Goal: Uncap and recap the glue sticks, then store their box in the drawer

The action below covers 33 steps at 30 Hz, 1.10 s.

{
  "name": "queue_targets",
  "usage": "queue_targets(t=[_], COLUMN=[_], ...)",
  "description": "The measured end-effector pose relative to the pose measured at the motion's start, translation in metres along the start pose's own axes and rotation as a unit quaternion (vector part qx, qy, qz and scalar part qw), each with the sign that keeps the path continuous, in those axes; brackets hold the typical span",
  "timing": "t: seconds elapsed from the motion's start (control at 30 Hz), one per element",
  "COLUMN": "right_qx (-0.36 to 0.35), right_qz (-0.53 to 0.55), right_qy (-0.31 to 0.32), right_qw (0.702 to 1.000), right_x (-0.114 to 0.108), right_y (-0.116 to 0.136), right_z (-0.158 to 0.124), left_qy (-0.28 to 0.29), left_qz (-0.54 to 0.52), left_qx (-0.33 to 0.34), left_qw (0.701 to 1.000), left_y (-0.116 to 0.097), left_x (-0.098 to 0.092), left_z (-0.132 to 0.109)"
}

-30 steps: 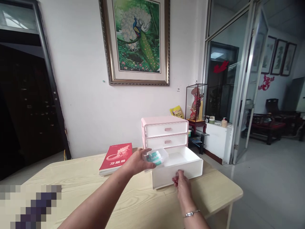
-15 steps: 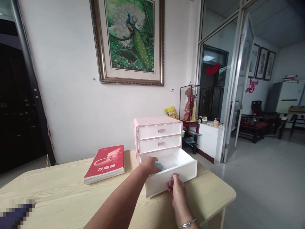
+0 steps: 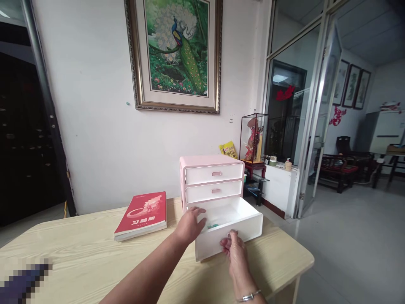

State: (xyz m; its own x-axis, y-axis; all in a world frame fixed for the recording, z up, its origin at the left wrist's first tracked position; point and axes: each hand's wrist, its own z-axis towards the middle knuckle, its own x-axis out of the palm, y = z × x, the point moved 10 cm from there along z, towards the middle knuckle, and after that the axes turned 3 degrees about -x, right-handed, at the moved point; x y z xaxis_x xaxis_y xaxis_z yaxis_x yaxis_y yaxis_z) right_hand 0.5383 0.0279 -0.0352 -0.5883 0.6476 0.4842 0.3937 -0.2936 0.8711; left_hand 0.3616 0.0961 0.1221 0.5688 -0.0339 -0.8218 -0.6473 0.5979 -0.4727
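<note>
A pink cabinet (image 3: 209,160) with white drawers stands on the table, its bottom drawer (image 3: 249,228) pulled out towards me. My right hand (image 3: 234,250) is closed at the front of that drawer, fingers curled round its handle, which they mostly cover. Over the drawer's left edge is my left hand (image 3: 190,224), fingers apart and holding nothing. A small green object (image 3: 213,226) lies inside the drawer near the front, partly hidden by the front panel; its kind is unclear. The two upper drawers, with pink handles, are closed.
A thick red book (image 3: 142,214) lies on the wooden table (image 3: 79,245), left of the cabinet. Behind the cabinet are a yellow packet (image 3: 228,149) and a glass case (image 3: 254,137) with a figurine. The table's rounded corner is at the right.
My left hand has drawn back leftwards from the drawer's inside, leaving the green object lying there. My right hand stays on the handle. The view has shifted slightly.
</note>
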Motion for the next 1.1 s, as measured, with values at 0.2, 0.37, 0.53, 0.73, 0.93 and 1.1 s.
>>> queue_targets(t=[0.2, 0.37, 0.53, 0.73, 0.93, 1.1], right_qx=[0.009, 0.054, 0.075, 0.069, 0.057, 0.052], right_qz=[0.028, 0.025, 0.009, -0.005, -0.021, -0.036], right_qy=[0.023, 0.037, 0.038, 0.034, 0.03, 0.022], right_qw=[0.999, 0.998, 0.996, 0.997, 0.998, 0.998], right_x=[0.01, 0.027, 0.055, 0.085, 0.094, 0.096], right_y=[-0.002, -0.016, -0.028, -0.034, -0.036, -0.036], right_z=[0.001, 0.023, 0.051, 0.072, 0.088, 0.094], left_qy=[-0.155, -0.175, -0.181, -0.138, -0.118, -0.105], left_qz=[0.031, 0.075, 0.032, -0.004, -0.005, -0.003], left_qx=[0.018, -0.061, -0.131, -0.116, -0.15, -0.158], left_qw=[0.987, 0.98, 0.974, 0.984, 0.982, 0.982], left_y=[0.084, 0.177, 0.206, 0.195, 0.206, 0.207], left_x=[-0.052, -0.066, -0.07, -0.061, -0.066, -0.063], left_z=[-0.11, -0.178, -0.193, -0.182, -0.181, -0.178])
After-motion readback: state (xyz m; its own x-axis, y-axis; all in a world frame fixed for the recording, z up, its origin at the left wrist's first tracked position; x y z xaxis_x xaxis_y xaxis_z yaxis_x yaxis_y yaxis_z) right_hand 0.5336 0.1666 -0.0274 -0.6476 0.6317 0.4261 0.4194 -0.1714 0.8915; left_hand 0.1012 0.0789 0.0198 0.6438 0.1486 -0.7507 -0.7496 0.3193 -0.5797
